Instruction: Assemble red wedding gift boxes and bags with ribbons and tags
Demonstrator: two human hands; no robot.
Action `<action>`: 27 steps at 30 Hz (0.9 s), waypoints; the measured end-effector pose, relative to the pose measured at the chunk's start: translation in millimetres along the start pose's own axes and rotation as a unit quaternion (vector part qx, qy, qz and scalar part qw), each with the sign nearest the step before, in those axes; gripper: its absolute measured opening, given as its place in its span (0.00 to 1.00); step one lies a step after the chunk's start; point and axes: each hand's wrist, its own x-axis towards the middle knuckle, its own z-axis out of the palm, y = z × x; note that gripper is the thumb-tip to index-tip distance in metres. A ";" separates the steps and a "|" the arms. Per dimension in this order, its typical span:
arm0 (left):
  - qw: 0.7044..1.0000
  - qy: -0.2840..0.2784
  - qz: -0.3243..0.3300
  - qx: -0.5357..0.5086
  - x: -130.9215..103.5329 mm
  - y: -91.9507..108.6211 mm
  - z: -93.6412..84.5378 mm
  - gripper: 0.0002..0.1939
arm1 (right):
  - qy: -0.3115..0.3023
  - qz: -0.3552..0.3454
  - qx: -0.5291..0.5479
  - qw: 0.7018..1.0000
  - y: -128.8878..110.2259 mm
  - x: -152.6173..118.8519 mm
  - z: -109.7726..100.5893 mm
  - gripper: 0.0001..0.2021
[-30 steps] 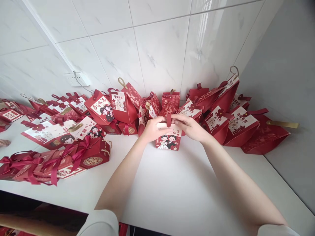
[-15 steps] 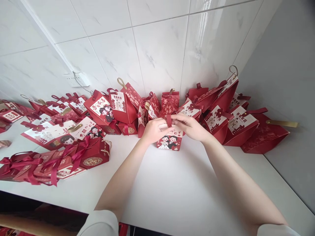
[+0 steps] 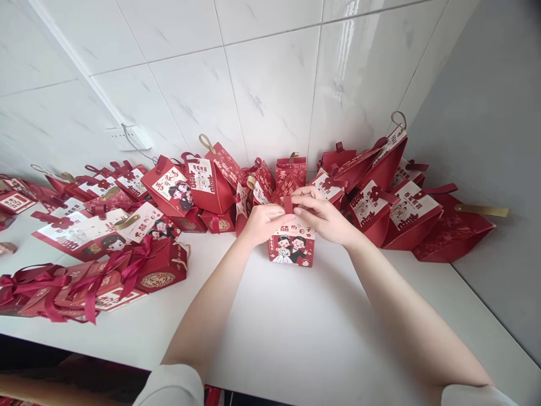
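Observation:
A red and white gift box [image 3: 291, 250] with a cartoon bride and groom on its front stands on the white table in front of me. A dark red strap loop [image 3: 288, 204] sticks up from its top. From the left, my left hand [image 3: 264, 225] is closed on the top of the box, with its fingertips at the strap. On the other side, my right hand [image 3: 320, 215] grips the top edge, its thumb and fingers close to the strap. My fingers hide part of the box's upper panel.
Many similar red gift boxes [image 3: 372, 211] are crowded along the tiled wall. Ribbon-tied boxes [image 3: 158, 264] lie at the left on the white table [image 3: 270, 332]. A wall socket [image 3: 129, 138] sits behind them. Part of another hand [image 3: 7, 248] shows at the far left.
More of the box's printed front shows, and its lower edge sits slightly nearer to me. My right fingers have shifted at the strap, with some raised. The view has moved slightly.

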 end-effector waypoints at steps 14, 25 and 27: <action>0.982 -0.136 -0.114 -0.071 -1.2 -23.5 -48.0 0.19 | -0.074 0.157 -0.057 0.983 8.7 -4.6 -22.9 0.08; 0.964 -0.228 -0.110 0.079 -1.4 -38.5 -41.4 0.15 | -0.127 0.223 -0.064 0.964 15.7 -7.3 -17.3 0.05; 0.964 -0.229 -0.110 0.080 -1.4 -37.2 -41.7 0.15 | -0.129 0.226 -0.083 0.962 16.7 -6.5 -17.2 0.06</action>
